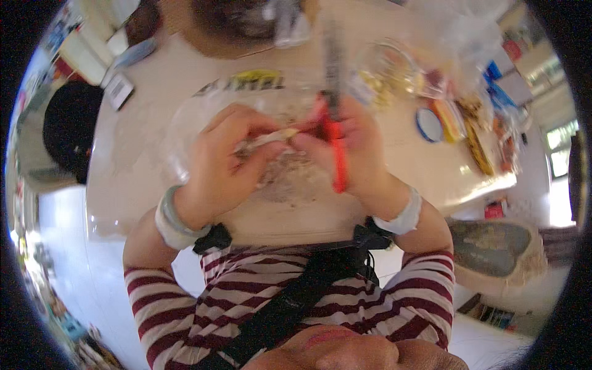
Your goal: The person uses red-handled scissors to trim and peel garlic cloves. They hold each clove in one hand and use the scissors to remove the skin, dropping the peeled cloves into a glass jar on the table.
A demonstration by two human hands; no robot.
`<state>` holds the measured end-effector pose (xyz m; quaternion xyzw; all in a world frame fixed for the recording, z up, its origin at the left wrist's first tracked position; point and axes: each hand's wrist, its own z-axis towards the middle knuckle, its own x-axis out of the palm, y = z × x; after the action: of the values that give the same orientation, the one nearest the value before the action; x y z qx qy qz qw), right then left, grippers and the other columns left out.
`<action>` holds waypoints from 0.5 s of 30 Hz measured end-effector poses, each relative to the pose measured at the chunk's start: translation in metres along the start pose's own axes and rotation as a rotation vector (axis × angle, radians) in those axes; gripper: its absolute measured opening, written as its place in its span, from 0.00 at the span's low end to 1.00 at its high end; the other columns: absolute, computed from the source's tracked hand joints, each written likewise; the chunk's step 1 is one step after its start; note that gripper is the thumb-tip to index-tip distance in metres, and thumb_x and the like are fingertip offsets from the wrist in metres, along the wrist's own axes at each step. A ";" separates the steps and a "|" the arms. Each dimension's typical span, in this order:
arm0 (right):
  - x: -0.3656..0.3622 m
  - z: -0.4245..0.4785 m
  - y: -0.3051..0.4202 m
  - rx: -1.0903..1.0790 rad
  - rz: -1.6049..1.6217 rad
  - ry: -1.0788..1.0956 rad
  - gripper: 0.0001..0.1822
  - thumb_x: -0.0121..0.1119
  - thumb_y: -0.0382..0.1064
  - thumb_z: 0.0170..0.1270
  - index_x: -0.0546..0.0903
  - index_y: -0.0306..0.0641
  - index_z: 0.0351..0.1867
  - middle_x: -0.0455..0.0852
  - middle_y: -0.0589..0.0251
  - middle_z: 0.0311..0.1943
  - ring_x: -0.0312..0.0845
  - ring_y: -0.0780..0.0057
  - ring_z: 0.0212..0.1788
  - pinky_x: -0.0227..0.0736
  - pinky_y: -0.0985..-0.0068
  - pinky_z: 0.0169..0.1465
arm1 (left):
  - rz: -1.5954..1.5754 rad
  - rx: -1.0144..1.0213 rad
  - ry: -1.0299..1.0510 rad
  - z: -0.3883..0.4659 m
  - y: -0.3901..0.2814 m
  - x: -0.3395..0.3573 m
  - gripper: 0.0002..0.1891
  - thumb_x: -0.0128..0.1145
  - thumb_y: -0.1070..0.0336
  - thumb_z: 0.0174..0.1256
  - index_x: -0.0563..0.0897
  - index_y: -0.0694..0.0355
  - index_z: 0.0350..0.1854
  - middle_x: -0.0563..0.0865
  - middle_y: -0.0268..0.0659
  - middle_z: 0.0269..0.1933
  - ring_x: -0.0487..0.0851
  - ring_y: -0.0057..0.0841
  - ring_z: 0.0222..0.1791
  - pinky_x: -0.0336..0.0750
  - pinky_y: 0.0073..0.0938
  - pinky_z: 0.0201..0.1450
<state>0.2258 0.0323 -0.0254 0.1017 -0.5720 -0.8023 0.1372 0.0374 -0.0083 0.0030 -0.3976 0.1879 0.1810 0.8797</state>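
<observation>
Both of my hands meet above the middle of the table, over a clear plastic bag or sheet (178,125) with brownish bits on it. In the fingers of my left hand (236,157) is a small pale, elongated piece (273,138), too blurred to name. My right hand (351,143) holds a red-handled tool (340,162) with a grey, ruler-like blade (333,69) pointing away from me; its fingertips touch the right end of the pale piece.
At the right lie a round clear container (391,60), a blue-rimmed round item (429,125), packets and plastic bags (462,27). A dark round object (236,21) stands at the far side. A white box (118,91) lies at the left, near a black chair back (71,129).
</observation>
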 end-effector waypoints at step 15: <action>0.005 0.005 0.022 0.105 0.162 0.078 0.13 0.67 0.22 0.56 0.75 0.36 0.37 0.83 0.64 0.34 0.81 0.79 0.38 0.78 0.81 0.45 | 0.077 0.199 -0.004 0.002 0.019 -0.006 0.10 0.71 0.74 0.47 0.84 0.61 0.32 0.83 0.40 0.35 0.82 0.36 0.36 0.77 0.31 0.38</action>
<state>0.2216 0.0280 -0.0028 0.0935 -0.6136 -0.7530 0.2184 0.0234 0.0039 -0.0047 -0.3005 0.2181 0.1962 0.9076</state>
